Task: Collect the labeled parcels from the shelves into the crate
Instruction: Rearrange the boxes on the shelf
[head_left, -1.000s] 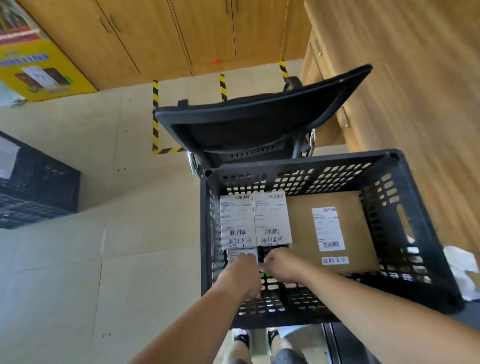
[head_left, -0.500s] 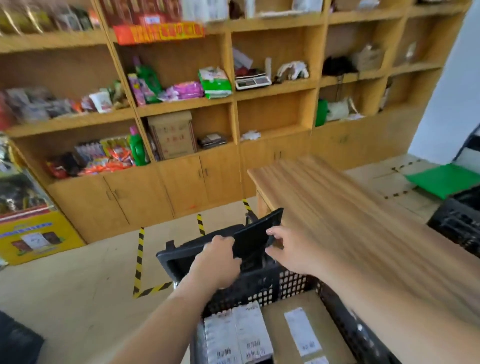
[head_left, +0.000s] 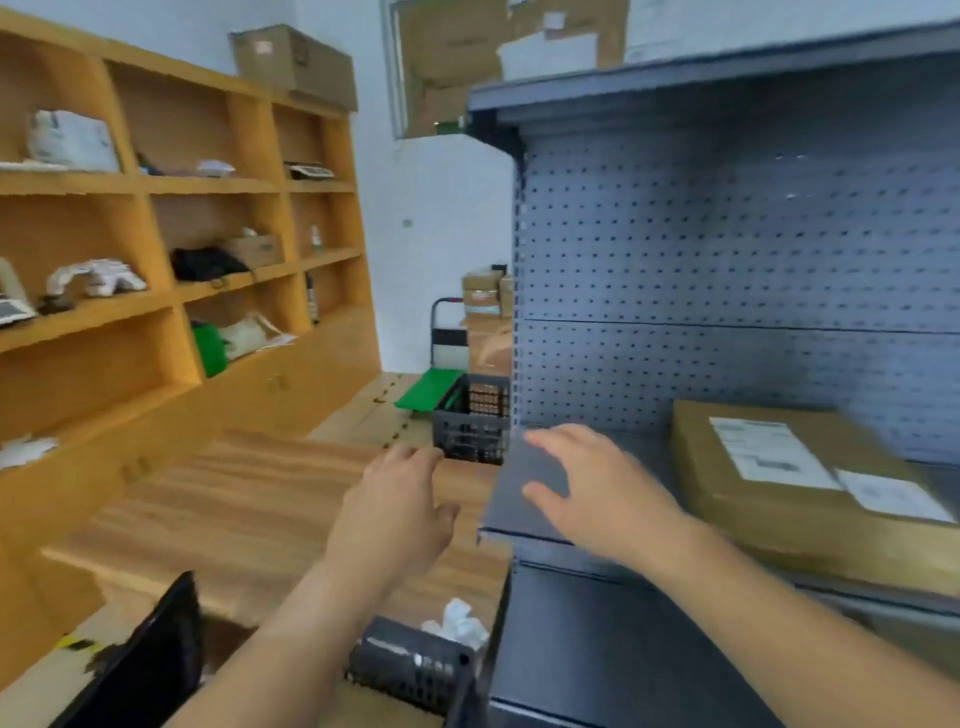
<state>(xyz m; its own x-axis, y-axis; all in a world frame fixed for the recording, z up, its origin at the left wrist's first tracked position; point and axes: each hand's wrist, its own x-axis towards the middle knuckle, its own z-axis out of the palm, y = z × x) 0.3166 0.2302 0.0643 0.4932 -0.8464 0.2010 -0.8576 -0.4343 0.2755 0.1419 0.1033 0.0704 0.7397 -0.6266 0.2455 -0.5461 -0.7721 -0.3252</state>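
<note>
A brown cardboard parcel (head_left: 810, 488) with white labels on top lies on the grey metal shelf (head_left: 524, 493) at the right. My right hand (head_left: 597, 493) hovers over the shelf's left end, fingers spread and holding nothing, left of the parcel. My left hand (head_left: 395, 514) is raised in front of the wooden table, fingers relaxed and empty. Below my arms, only the rim of the black crate (head_left: 410, 665) shows at the bottom edge, its raised lid (head_left: 150, 660) to the left.
A wooden table (head_left: 249, 499) runs across the middle. Tall wooden shelving (head_left: 171, 291) with assorted goods fills the left wall. Another black crate (head_left: 472, 421) with a green lid stands on the floor behind. Cardboard boxes (head_left: 483, 296) are stacked by the far wall.
The view swung up and right from the crate to the grey shelf. Both hands left the crate's lid and rose toward the shelf, holding nothing.
</note>
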